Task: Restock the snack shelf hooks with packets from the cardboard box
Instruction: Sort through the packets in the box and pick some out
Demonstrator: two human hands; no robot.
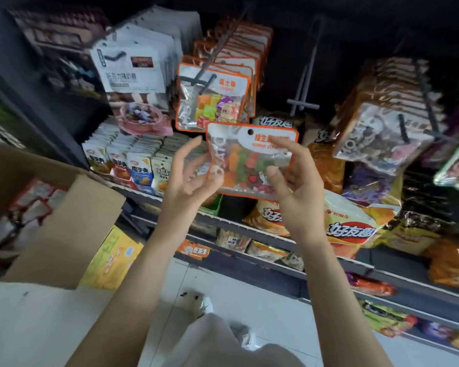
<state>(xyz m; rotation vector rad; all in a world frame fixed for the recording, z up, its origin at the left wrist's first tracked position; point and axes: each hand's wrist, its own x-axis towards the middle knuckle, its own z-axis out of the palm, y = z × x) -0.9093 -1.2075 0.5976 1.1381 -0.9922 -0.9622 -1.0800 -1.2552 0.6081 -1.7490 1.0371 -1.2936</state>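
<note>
Below the full orange-packet hook [212, 83], both hands [289, 181] hold a gummy packet [249, 160].

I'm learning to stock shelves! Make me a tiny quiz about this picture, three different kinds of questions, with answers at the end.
1. True or false: the gummy packet held in front of the shelf already hangs on a hook.
2. Which hand has its thumb on the packet's front: A) left, B) right?
3. Fill in: the bare grey hook sticks out to the ___ of the orange-edged candy packets.

Key
1. False: it is held below the hooks, its hole free.
2. B. The left hand is at the packet's left edge.
3. right
</note>
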